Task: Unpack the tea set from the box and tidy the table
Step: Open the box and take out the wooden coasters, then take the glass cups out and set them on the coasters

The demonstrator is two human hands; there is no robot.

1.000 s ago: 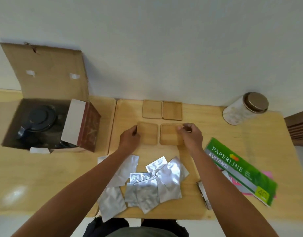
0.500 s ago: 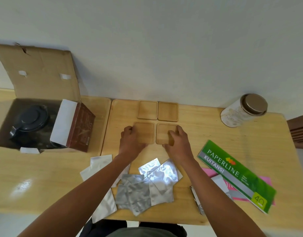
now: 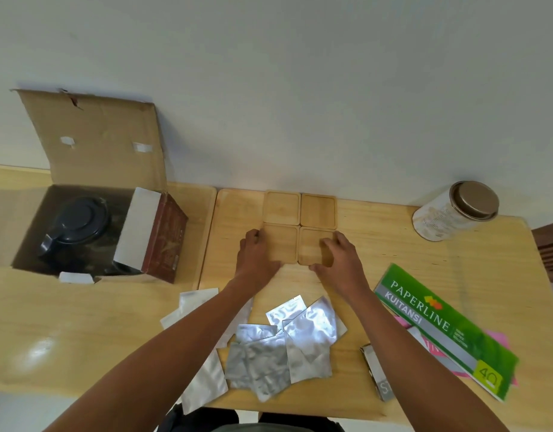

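Several square wooden coasters lie in a two-by-two block on the wooden tray [image 3: 234, 210]. My left hand [image 3: 258, 257] rests on the near left coaster [image 3: 284, 241], fingers at its left edge. My right hand [image 3: 339, 260] lies over the near right coaster [image 3: 314, 244], fingers spread on it. The far left coaster [image 3: 282, 207] and far right coaster [image 3: 318, 211] touch the near ones. An open cardboard box [image 3: 94, 145] stands at the left with a dark teapot [image 3: 77, 222] inside and a brown inner box [image 3: 166, 235] leaning at its right side.
Several silver foil pouches [image 3: 287, 344] lie heaped near the table's front edge. A green Paperline receipt book [image 3: 440, 325] lies at the right over pink paper. A white jar with a metal lid [image 3: 456, 210] stands at the back right. A small silver packet [image 3: 378, 372] lies near the front edge.
Both hands have pushed the two near coasters away from me until they meet the far pair. My right hand shifted from the coaster's right edge onto its top.
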